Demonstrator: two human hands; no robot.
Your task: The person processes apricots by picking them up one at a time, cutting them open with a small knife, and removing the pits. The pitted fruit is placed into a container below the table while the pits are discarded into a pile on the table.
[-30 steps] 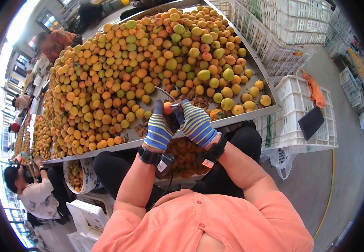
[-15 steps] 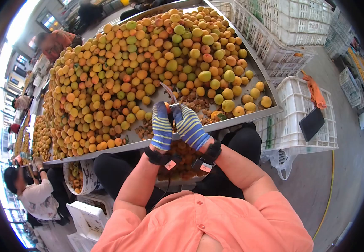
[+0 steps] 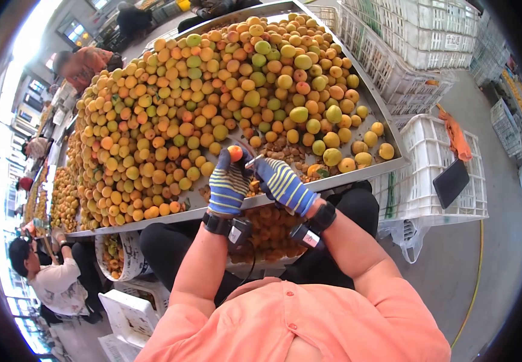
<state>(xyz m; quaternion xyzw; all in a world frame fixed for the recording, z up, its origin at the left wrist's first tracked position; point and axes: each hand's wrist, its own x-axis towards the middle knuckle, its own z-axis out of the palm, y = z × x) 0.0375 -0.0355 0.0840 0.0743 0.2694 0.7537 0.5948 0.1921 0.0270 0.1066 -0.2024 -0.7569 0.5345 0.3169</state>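
Near the middle of the frame, the left hand (image 3: 228, 186), in a blue-and-yellow striped glove, grips a red-orange fruit (image 3: 235, 153) between thumb and fingers. Just beside it, the right hand (image 3: 286, 183), in a matching glove, is closed around a small tool (image 3: 253, 161) whose silvery end points toward the fruit; the rest of the tool is hidden by the fingers. Both hands are over the near edge of a metal table (image 3: 357, 175), which bears a wide heap of yellow, orange and green fruit (image 3: 170, 114). Small brown pieces (image 3: 285, 152) lie on the table just beyond the hands. Below the table edge, between the person's knees, is a mass of orange fruit pieces (image 3: 270, 229). At the right of the frame, an orange cloth (image 3: 454, 136) and a dark flat object (image 3: 451, 183) lie on a white crate (image 3: 420, 151). At lower left, a white bucket (image 3: 133, 256) holds more fruit, and a co-worker (image 3: 59, 280) in a light top sits at the table.
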